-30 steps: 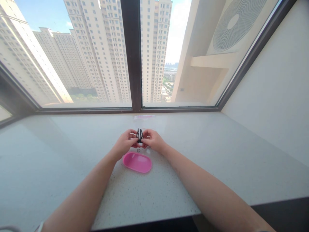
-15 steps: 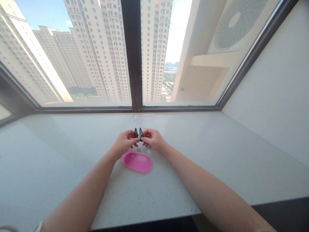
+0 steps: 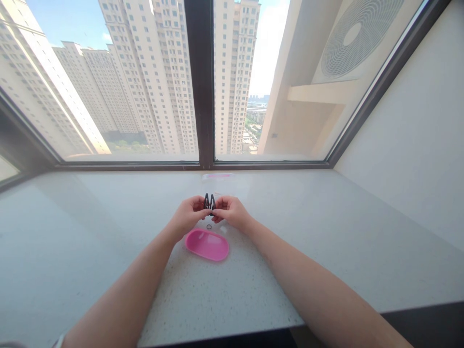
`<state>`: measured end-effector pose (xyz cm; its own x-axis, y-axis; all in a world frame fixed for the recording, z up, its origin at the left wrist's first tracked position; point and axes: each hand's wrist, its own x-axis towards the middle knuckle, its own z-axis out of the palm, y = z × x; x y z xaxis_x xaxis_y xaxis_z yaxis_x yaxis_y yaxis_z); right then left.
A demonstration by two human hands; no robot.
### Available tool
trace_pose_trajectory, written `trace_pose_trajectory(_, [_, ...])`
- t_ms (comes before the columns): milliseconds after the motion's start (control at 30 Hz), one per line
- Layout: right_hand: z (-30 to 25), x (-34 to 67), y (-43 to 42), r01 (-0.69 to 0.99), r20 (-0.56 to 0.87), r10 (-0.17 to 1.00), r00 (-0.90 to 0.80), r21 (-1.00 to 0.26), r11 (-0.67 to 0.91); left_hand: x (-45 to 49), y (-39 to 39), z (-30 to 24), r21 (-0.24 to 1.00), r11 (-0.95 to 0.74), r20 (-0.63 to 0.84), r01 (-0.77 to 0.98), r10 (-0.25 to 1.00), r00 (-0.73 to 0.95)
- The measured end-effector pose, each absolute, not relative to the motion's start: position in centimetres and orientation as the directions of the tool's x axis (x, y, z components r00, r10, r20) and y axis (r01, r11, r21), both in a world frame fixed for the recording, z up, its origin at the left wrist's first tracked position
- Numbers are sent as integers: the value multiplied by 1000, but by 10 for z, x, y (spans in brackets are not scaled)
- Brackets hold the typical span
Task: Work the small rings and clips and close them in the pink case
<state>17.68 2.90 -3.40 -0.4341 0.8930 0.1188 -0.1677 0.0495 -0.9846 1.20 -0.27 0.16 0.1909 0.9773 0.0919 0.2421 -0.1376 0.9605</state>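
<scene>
My left hand (image 3: pixel 190 212) pinches a black snap hair clip (image 3: pixel 206 201) between thumb and fingers. In my right hand (image 3: pixel 227 210) is a second black snap hair clip (image 3: pixel 212 202), also upright. The two clips stand side by side, very close together; whether they touch, I cannot tell. Just below the hands a small ring (image 3: pixel 209 226) lies on the white speckled sill. Nearer to me sits a shallow pink oval dish (image 3: pixel 207 245), with nothing visible in it.
Behind the hands, a clear plastic bag with a pink strip (image 3: pixel 218 176) lies close to the window frame (image 3: pixel 206 165). A white wall (image 3: pixel 409 145) bounds the sill on the right. The sill's dark front edge (image 3: pixel 232 337) runs along the bottom.
The two hair clips have come closer together, the left one moving right. The left hand's fingers have curled in more. The view has shifted slightly.
</scene>
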Motion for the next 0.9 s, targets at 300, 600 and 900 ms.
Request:
trace_pose_trajectory(300, [-35,176,30,-167,129,896,-425,-984,62,10,-1,-3,964,-135,82,227,970,230])
trace_pose_trajectory(600, [-37,177,32,-154,120,901,-417,-986,60,12,-3,-2,985,-64,26,159,972,233])
trace_pose_trajectory(900, [-36,177,32,-167,107,894,-434,-985,38,10,1,-5,979,-87,48,182,977,207])
